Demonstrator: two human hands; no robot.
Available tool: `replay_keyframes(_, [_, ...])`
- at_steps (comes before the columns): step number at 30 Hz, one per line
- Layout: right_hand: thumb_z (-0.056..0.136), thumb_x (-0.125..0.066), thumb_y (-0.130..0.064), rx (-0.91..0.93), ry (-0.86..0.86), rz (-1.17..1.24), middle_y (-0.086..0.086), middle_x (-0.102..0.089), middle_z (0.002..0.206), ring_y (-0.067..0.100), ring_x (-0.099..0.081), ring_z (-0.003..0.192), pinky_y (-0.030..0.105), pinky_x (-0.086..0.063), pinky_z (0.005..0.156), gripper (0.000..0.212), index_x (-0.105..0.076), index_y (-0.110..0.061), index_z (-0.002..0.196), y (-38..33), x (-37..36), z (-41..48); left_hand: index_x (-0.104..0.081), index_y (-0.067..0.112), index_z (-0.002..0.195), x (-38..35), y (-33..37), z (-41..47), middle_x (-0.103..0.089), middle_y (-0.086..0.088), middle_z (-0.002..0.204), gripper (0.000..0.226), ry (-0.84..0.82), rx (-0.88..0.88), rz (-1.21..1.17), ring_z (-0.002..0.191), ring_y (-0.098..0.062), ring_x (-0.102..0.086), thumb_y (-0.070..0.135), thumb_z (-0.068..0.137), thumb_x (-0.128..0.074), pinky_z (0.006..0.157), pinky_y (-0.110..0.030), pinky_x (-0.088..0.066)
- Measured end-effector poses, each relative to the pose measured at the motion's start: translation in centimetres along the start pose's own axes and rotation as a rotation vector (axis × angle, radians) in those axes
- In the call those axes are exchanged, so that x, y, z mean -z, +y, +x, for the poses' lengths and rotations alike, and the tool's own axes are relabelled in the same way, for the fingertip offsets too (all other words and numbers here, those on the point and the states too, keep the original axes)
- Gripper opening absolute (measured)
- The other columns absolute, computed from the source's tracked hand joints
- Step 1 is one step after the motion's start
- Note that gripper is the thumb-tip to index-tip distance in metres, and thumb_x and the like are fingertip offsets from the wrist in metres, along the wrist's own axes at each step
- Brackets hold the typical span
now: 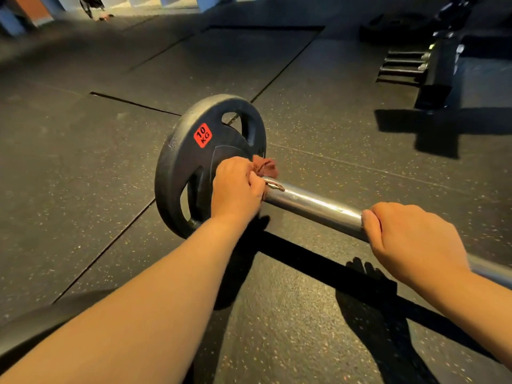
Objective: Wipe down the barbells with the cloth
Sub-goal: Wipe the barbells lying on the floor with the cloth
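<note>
Down on the speckled rubber floor (83, 162), a barbell (313, 206) slants from the middle of the view to the right edge. A black weight plate (182, 167) stands upright on its far end, and a red label (202, 135) on the plate reads 10 KG.

The cloth (266, 167), reddish brown and bunched, sits on the steel bar right against the plate. The left hand (237, 189) is curled round it there, and a tuft of cloth sticks out past the knuckles on the far side. The right hand (412, 239) grips the bare bar further along, well apart from the cloth, with fingers wrapped over the top and the thumb tip lying on the metal.

Both forearms reach in from the bottom edge, the left one long and nearly straight, backs of the hands up.

The left fingers hide most of the cloth and the spot where bar meets plate. A small shiny bit beside the knuckles may be a clip, but it is too blurred to tell. The bar passes under the right wrist and is cut off by the right edge. A dark shadow (304, 261) of the bar falls on the floor below. At the upper right a dim rack (437, 65) with several short bars is hard to make out.
</note>
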State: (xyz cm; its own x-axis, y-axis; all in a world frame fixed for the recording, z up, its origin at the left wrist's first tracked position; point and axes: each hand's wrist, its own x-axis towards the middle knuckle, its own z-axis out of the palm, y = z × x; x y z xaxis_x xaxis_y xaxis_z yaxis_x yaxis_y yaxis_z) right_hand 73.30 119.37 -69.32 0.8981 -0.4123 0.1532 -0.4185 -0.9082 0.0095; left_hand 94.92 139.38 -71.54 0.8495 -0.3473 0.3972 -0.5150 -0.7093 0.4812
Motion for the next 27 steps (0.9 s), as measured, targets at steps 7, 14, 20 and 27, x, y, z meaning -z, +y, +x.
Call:
replay_keyframes(7, [0.105, -0.029, -0.043, 0.044, -0.003, -0.057, -0.008, -0.052, 0.072, 0.019, -0.056, 0.065, 0.033, -0.047, 0.055, 0.036, -0.052, -0.028, 0.083, -0.7, 0.8, 0.0, -0.073, 0.017, 0.096, -2.5, 6.5, -4.7, -0.068, 0.001, 0.097, 0.026, -0.089, -0.250, -0.172, 0.099, -0.023, -0.059, 0.031, 0.098, -0.051, 0.093, -0.042, -0.046])
replay_keyframes(14, [0.105, -0.035, -0.040, 0.047, 0.024, -0.054, -0.008, -0.051, 0.068, 0.020, -0.055, 0.060, 0.034, -0.048, 0.052, 0.033, -0.053, -0.028, 0.079, -0.8, 0.7, -0.2, -0.067, 0.010, 0.098, -0.5, 0.8, -1.3, -0.065, -0.006, 0.105, 0.021, -0.104, -0.300, -0.029, 0.103, -0.027, -0.057, 0.023, 0.092, -0.052, 0.092, -0.043, -0.048])
replay_keyframes(20, [0.105, -0.036, -0.039, 0.045, 0.032, -0.101, -0.008, -0.049, 0.068, 0.021, -0.053, 0.059, 0.032, -0.037, 0.050, 0.032, -0.051, -0.028, 0.078, -1.1, 0.8, -0.1, -0.069, 0.020, 0.096, -0.9, 4.9, -3.2, -0.066, -0.002, 0.104, 0.022, -0.010, -0.043, -0.064, 0.105, -0.028, -0.056, 0.014, 0.085, -0.052, 0.095, -0.046, -0.046])
replay_keyframes(27, [0.104, -0.037, -0.038, 0.022, 0.010, -0.122, -0.008, -0.046, 0.067, 0.021, -0.048, 0.058, 0.031, -0.030, 0.049, 0.030, -0.052, -0.027, 0.080, -1.2, 1.1, -0.2, -0.064, 0.014, 0.125, -2.4, 6.1, -5.5, -0.064, -0.004, 0.123, 0.039, -0.218, -0.537, -0.011, 0.120, -0.027, -0.053, 0.028, 0.101, -0.038, 0.108, -0.045, -0.041])
